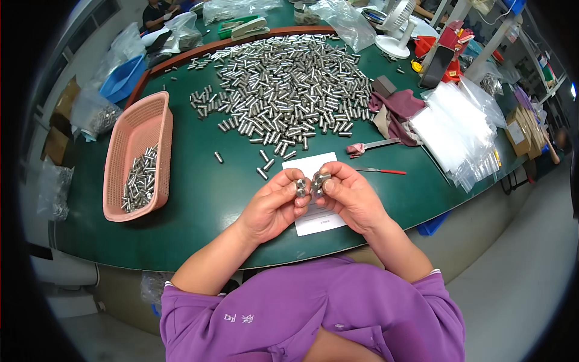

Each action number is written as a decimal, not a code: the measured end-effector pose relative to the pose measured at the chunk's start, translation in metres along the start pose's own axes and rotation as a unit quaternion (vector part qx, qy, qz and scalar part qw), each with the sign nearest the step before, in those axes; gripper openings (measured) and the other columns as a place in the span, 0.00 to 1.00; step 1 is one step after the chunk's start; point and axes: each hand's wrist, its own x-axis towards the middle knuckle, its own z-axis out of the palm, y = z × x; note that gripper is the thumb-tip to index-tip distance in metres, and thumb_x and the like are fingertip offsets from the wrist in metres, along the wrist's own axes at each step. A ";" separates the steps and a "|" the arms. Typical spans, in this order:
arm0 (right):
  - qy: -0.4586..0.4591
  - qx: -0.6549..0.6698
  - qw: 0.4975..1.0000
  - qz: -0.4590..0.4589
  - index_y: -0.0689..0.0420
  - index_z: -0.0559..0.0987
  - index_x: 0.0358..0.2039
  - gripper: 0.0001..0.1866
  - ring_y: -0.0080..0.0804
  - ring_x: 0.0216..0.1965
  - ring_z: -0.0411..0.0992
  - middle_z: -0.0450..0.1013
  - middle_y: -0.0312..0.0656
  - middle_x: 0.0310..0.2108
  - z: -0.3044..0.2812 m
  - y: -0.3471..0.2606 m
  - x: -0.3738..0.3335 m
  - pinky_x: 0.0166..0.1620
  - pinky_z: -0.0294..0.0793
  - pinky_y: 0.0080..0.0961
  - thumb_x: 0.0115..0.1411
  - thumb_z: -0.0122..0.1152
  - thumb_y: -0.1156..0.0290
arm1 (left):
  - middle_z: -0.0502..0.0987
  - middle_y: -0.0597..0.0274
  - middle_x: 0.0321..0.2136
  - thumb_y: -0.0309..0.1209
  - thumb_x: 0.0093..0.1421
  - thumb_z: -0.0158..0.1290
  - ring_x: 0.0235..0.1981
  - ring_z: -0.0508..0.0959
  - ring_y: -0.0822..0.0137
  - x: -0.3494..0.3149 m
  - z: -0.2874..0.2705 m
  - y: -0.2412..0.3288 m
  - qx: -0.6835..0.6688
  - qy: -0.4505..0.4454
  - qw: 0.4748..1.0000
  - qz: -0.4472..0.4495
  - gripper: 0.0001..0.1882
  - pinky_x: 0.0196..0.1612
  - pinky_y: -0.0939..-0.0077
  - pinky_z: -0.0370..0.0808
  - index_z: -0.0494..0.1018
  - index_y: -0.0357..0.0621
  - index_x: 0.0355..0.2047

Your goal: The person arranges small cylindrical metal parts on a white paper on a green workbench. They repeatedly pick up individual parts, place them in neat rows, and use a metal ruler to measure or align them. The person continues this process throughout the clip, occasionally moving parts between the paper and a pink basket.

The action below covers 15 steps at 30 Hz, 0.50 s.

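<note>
My left hand (274, 205) and my right hand (347, 194) are raised together over a white paper sheet (319, 222) on the green table (205, 193). Each hand grips a small bunch of short metal cylinders (310, 184), held end-on between fingers and thumb, the two bunches nearly touching. A large heap of the same metal cylinders (289, 84) spreads across the table beyond my hands. A few loose ones lie between the heap and the paper.
A pink plastic basket (129, 139) holding several cylinders stands at the left. Clear plastic bags (452, 130) pile up at the right, beside a dark red cloth (398, 108). A red-handled tool (380, 171) lies right of the paper. A small white fan (395, 27) stands at the back.
</note>
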 end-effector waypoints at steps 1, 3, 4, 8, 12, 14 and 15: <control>0.008 -0.011 1.000 -0.006 0.57 0.73 0.48 0.12 0.24 0.42 0.74 0.74 0.38 0.42 0.002 -0.002 0.000 0.45 0.78 0.22 0.65 0.58 0.74 | 0.71 0.62 0.39 0.29 0.68 0.47 0.35 0.68 0.72 0.000 0.001 0.000 0.000 0.002 1.000 0.003 0.11 0.38 0.79 0.68 0.66 0.46 0.50; 0.023 -0.036 0.999 -0.019 0.58 0.73 0.47 0.11 0.24 0.41 0.74 0.74 0.37 0.41 0.005 -0.003 0.000 0.44 0.78 0.22 0.64 0.59 0.75 | 0.71 0.62 0.38 0.29 0.68 0.47 0.33 0.68 0.73 0.000 0.006 0.001 -0.009 0.010 1.000 0.004 0.10 0.36 0.81 0.68 0.66 0.45 0.48; 0.030 -0.050 0.998 -0.028 0.58 0.73 0.47 0.11 0.24 0.40 0.74 0.74 0.37 0.41 0.006 -0.002 0.001 0.43 0.78 0.22 0.64 0.59 0.74 | 0.71 0.62 0.38 0.29 0.68 0.48 0.31 0.68 0.74 0.000 0.009 0.002 -0.017 0.016 1.000 0.002 0.09 0.35 0.82 0.68 0.65 0.43 0.47; 0.040 -0.149 0.984 -0.086 0.61 0.74 0.45 0.10 0.23 0.38 0.75 0.74 0.37 0.39 0.009 -0.005 0.000 0.41 0.78 0.21 0.63 0.60 0.76 | 0.71 0.64 0.35 0.30 0.69 0.47 0.27 0.66 0.77 0.000 0.014 0.004 -0.035 0.018 0.999 -0.008 0.06 0.31 0.84 0.66 0.65 0.42 0.43; 0.018 -0.194 0.977 -0.090 0.62 0.74 0.46 0.11 0.20 0.36 0.73 0.73 0.37 0.40 0.008 -0.013 -0.003 0.41 0.76 0.20 0.63 0.61 0.76 | 0.68 0.63 0.37 0.34 0.70 0.45 0.29 0.64 0.75 0.000 0.004 0.003 -0.050 -0.008 0.999 -0.017 0.09 0.33 0.82 0.65 0.65 0.44 0.47; 0.019 -0.203 0.974 -0.093 0.63 0.75 0.45 0.11 0.19 0.35 0.73 0.73 0.37 0.39 0.009 -0.016 -0.005 0.40 0.76 0.19 0.62 0.61 0.76 | 0.68 0.64 0.36 0.35 0.71 0.44 0.29 0.64 0.76 0.001 0.006 0.003 -0.049 -0.002 0.999 -0.021 0.09 0.33 0.83 0.64 0.65 0.44 0.46; 0.021 -0.217 0.971 -0.096 0.62 0.75 0.45 0.11 0.19 0.35 0.73 0.74 0.37 0.38 0.009 -0.018 -0.005 0.40 0.76 0.19 0.62 0.61 0.76 | 0.68 0.64 0.35 0.35 0.71 0.44 0.29 0.64 0.76 0.001 0.006 0.003 -0.048 -0.005 0.999 -0.021 0.10 0.32 0.83 0.64 0.65 0.44 0.46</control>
